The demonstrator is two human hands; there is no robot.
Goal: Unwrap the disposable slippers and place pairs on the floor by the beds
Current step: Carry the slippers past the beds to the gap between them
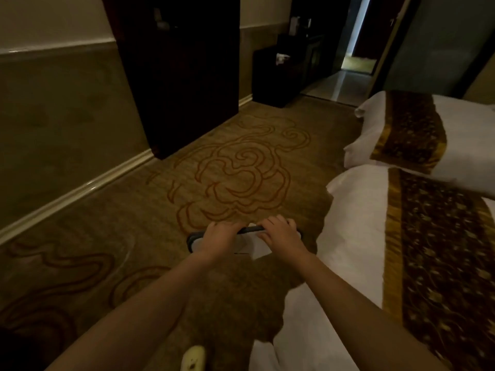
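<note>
Both my hands reach down over the patterned carpet (pixel 241 167) beside the near bed (pixel 356 236). My left hand (pixel 221 235) and my right hand (pixel 280 235) grip a pair of white disposable slippers (pixel 251 243) with dark soles, pressed together and held flat between them. The left hand holds the left end, the right hand the right end. My fingers hide much of the slippers. I cannot tell whether any wrapper is on them.
Two beds with white linen and brown-gold runners fill the right side, the far bed (pixel 460 137) behind the near one. A dark wardrobe (pixel 182 76) stands against the left wall. A dark cabinet (pixel 281 73) and a lit doorway (pixel 356 62) lie ahead. A pale object (pixel 192 357) sits at the bottom edge.
</note>
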